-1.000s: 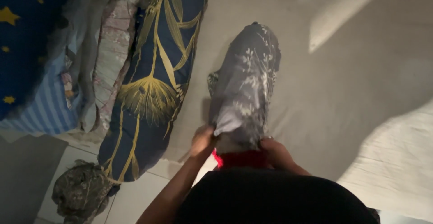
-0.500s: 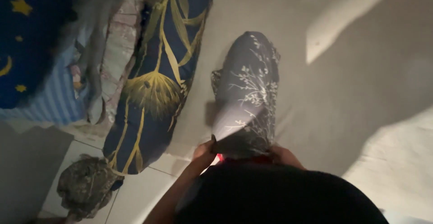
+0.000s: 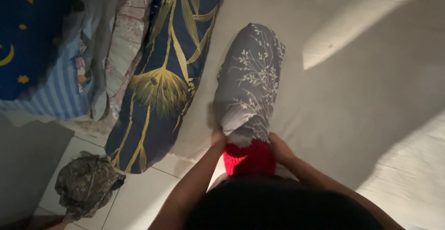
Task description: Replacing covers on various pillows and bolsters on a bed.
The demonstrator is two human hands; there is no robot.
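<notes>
Left hand (image 3: 218,138) and right hand (image 3: 279,147) clamp the soft grey floral pillowcase (image 3: 250,84) over a red pillow (image 3: 249,158).

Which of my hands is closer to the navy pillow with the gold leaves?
Left. Your left hand grips the grey floral cover's open end on the side facing the navy pillow; your right hand grips the far side, beyond the red pillow.

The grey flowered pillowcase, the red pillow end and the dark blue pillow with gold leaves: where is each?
grey flowered pillowcase (image 3: 250,79): head view, middle of its patterned cloth.
red pillow end (image 3: 249,159): head view, bare part between the hands.
dark blue pillow with gold leaves (image 3: 169,68): head view, middle of its front.
</notes>
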